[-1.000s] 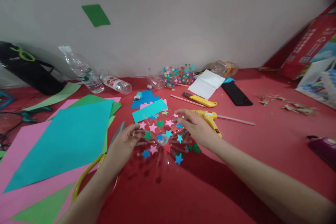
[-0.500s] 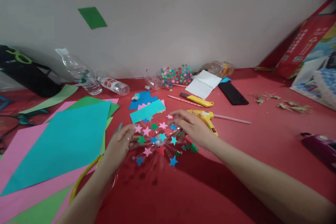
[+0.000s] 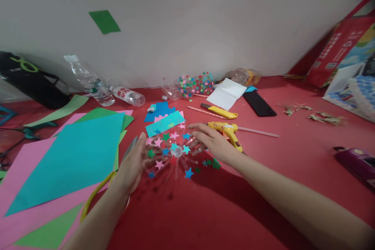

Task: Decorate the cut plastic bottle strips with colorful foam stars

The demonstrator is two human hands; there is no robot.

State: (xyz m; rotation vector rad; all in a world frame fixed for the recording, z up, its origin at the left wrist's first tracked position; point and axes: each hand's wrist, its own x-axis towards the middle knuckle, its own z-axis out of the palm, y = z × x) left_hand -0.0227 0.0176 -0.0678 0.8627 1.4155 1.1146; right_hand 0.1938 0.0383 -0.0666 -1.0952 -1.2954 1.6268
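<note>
A cut clear plastic piece with fanned strips lies between my hands, its strips tipped with pink, blue, green, red and turquoise paper stars. My left hand is at its left edge, fingers apart and partly hidden behind the stars. On the other side, my right hand has its fingers stretched out over the right-hand strips; whether they touch is hard to see. Loose green stars lie below my right hand. Yellow-handled scissors rest partly under my left forearm.
A yellow glue gun, a utility knife, a striped straw and a phone lie beyond my right hand. Coloured paper sheets cover the left. Plastic bottles and a star-covered bottle line the wall.
The starred plastic piece has shifted slightly left and away from me. My left hand has turned and its fingers have opened; my right hand's fingers have stretched out.
</note>
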